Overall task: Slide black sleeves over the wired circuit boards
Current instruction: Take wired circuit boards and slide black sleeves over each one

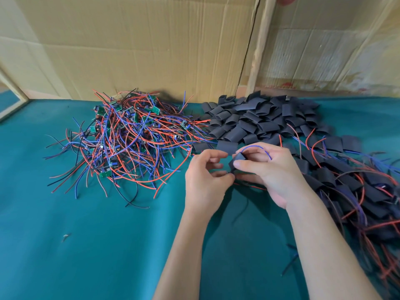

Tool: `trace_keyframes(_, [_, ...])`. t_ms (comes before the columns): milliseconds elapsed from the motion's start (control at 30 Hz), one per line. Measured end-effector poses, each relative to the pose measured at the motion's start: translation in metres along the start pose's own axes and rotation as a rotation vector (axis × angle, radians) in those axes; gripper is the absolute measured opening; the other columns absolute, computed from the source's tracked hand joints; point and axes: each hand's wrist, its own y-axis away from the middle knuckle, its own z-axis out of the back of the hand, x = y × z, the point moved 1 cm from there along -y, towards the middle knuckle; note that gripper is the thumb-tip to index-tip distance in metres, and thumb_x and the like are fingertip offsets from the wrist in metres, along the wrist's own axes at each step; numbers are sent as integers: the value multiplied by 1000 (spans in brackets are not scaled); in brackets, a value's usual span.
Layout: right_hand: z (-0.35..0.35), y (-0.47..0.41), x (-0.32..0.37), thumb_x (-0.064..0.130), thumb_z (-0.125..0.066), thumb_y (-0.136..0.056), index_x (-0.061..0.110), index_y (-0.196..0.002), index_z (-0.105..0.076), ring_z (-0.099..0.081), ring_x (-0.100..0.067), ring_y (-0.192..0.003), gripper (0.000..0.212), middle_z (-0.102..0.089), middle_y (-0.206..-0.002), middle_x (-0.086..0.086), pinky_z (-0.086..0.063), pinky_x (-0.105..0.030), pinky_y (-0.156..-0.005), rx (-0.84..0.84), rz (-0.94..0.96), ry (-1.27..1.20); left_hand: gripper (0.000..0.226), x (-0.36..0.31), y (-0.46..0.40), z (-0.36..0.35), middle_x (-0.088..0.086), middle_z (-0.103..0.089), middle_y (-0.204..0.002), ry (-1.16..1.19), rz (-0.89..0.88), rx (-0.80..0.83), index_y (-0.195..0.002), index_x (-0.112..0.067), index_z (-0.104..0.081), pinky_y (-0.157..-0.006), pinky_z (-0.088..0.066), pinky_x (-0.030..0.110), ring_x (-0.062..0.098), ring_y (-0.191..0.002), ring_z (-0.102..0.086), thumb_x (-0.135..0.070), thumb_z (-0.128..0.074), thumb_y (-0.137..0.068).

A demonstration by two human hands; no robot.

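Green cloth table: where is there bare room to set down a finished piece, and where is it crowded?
Free: the near-left stretch of green cloth, bordered by the tangled wired boards behind and the left hand on its right; only a tiny scrap lies there. Crowded: the loose black sleeves at the back and the sleeved boards beside the right hand.

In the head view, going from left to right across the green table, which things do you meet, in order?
Pile of bare wired circuit boards → left hand → black sleeve pinched between the hands → right hand → pile of sleeved boards at the right edge.
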Motion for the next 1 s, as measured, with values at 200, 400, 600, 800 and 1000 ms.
trace_keyframes(200, [1, 1, -2, -12, -77, -77, -3, -92, -71, -72, -29, -73, 19, -75, -86, -20, -64, -41, -72, 22, 29, 67, 41, 5, -3, 10, -4, -58, -109, -577, -72, 171, -109, -21, -72, -95, -45, 35, 21, -109, -51, -27, -87, -71])
trace_keyframes(400, [8, 2, 2, -10, -78, -77, -1, -98, -74, -72, -25, -80, 23, -75, -97, -23, -62, -35, -70, 59, 64, 91, 12, 4, -2, 6, -6, -68, -98, -532, -146, 120, -94, -23, -76, -90, -45, 36, 23, -97, -58, -22, -78, -82])
trace_keyframes(600, [12, 6, 12, 4, -80, -75, 8, -96, -76, -71, -22, -93, 23, -77, -107, -15, -57, -33, -75, 87, 151, 8, 9, 1, -2, 0, -12, -71, -85, -170, -81, 121, -93, -20, -66, -73, -50, 23, 8, -74, -65, -15, -72, -89])
trace_keyframes(800, [11, 8, 17, 19, -84, -62, 14, -93, -77, -70, -23, -94, 32, -75, -112, -15, -57, -30, -75, 98, 198, -112, 8, -1, 1, -6, 7, -74, -85, 222, 32, 150, -93, -6, -67, -76, -62, 36, 23, -80, -76, -4, -73, -88])
trace_keyframes(1000, [10, 8, 17, 18, -86, -58, 16, -92, -80, -70, -22, -91, 35, -76, -109, -13, -57, -26, -71, 111, 191, -185, 15, -6, 3, -5, 3, -69, -78, 370, 119, 175, -87, -12, -65, -64, -52, 26, 20, -70, -72, 1, -73, -87])
